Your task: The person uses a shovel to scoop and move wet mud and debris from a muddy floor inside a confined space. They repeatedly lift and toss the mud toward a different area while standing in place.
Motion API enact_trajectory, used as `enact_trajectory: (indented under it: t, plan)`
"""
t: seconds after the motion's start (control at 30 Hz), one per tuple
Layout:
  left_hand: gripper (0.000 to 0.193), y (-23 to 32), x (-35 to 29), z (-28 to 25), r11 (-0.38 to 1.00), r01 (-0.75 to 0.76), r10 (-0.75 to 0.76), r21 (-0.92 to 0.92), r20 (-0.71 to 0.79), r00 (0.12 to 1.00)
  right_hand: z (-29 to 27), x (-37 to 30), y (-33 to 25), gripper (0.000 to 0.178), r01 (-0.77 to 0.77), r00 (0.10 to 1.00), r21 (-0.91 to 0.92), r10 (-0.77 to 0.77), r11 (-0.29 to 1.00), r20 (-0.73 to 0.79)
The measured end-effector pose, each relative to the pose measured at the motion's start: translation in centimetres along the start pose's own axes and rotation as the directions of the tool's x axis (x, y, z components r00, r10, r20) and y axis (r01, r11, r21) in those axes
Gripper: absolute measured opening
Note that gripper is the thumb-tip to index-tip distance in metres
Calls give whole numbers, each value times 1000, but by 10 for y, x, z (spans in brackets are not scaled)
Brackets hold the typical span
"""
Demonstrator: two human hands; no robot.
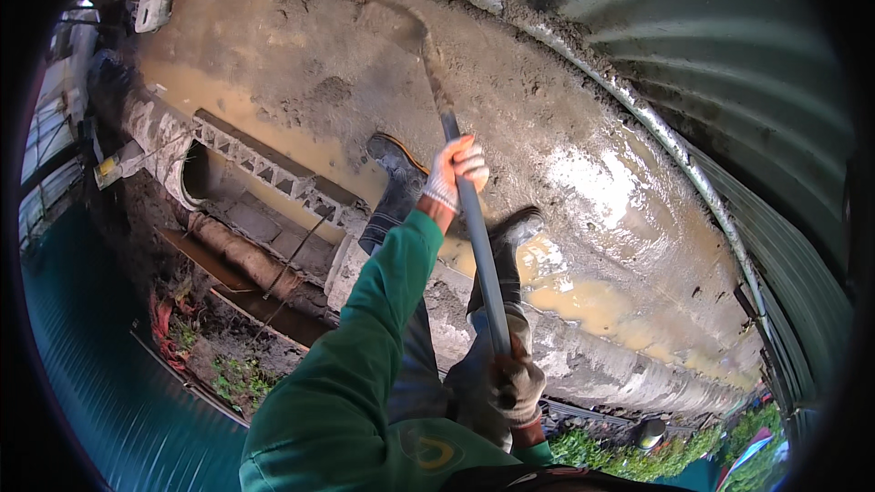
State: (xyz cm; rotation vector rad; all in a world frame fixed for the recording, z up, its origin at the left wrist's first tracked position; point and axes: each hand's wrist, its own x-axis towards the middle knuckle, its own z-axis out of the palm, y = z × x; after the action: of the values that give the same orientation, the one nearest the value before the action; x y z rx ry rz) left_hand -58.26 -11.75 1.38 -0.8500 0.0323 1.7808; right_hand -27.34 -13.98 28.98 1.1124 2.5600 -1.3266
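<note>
A long-handled hoe (pixel 483 255) slants across the middle, its grey shaft running from near my body out to the wet mud. Its far end is muddy and blurred, bending left at the ground. My left hand (pixel 458 169), in a white glove, is wrapped round the middle of the shaft. Nearer my body, my right hand (pixel 519 387), in a dirty glove, is closed round the shaft's near end. My boots stand either side of the shaft, the left boot (pixel 398 164) farther out than the right boot (pixel 518 224).
Muddy ground (pixel 301 46) with brown puddles spreads ahead. At left lie a round concrete pipe (pixel 164 141), a slotted concrete piece (pixel 260 164) and a rusty pipe (pixel 241 255) beside a trench. Corrugated metal sheeting (pixel 720 27) walls the right, with a pale pipe (pixel 679 150) along its foot.
</note>
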Motion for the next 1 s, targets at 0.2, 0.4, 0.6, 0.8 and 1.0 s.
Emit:
enact_trajectory:
  t: [0.2,0.4,0.6,0.8,1.0]
  plan:
    - [18,-46,-49,-26,979,-77,114,190,-196,974,-2,-76,25,21,-304,952,14,304,953,-34]
    - [16,-109,0,-10,785,170,312,596,-616,723,-1,-83,-31,39,-455,402,831,907,320,-129]
    - [13,-159,-5,-22,762,369,208,533,-741,639,-44,-60,-78,30,-410,121,912,992,15,38]
    - [16,-37,36,7,829,80,329,554,-597,732,-51,81,-108,27,-536,339,803,937,260,-77]
    - [23,186,-23,36,854,-146,400,499,-450,798,36,161,-167,19,-615,675,548,737,567,-4]
